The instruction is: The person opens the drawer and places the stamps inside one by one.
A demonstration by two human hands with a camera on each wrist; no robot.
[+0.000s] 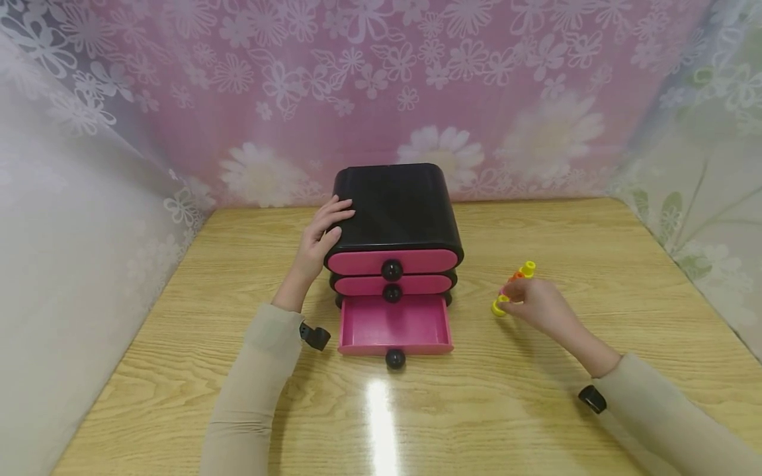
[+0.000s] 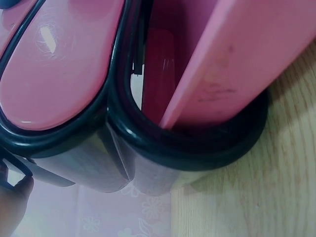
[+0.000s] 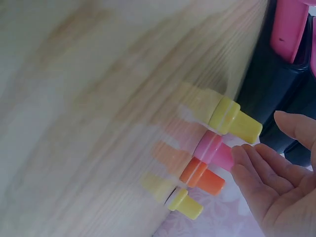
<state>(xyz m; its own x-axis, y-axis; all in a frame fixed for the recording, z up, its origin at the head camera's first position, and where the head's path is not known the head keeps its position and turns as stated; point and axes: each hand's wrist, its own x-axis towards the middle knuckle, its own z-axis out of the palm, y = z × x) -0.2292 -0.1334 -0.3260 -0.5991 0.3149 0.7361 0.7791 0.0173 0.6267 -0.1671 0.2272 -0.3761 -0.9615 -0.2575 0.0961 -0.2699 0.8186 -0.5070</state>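
Observation:
My left hand point(image 1: 318, 241) rests on the upper left edge of a black mini drawer cabinet point(image 1: 393, 205), its fingers on the top. The lowest pink drawer point(image 1: 357, 349) is pulled out, and its visible floor is bare. To the right of the cabinet, my right hand point(image 1: 538, 304) is at a row of small plastic pieces shaped like toy stamps. In the right wrist view a yellow one point(image 3: 234, 121) stands nearest the cabinet, between thumb and fingers held apart. A pink one point(image 3: 215, 148) has fingertips right beside it. Beyond are an orange one point(image 3: 202, 176) and another yellow one point(image 3: 183, 202).
The upper pink drawer point(image 1: 357, 263) and the middle drawer point(image 1: 357, 285) are closed, each with a round black knob. Everything stands on a wood-grain table point(image 1: 488, 410). A pink flowered curtain point(image 1: 357, 99) hangs behind the table's back edge.

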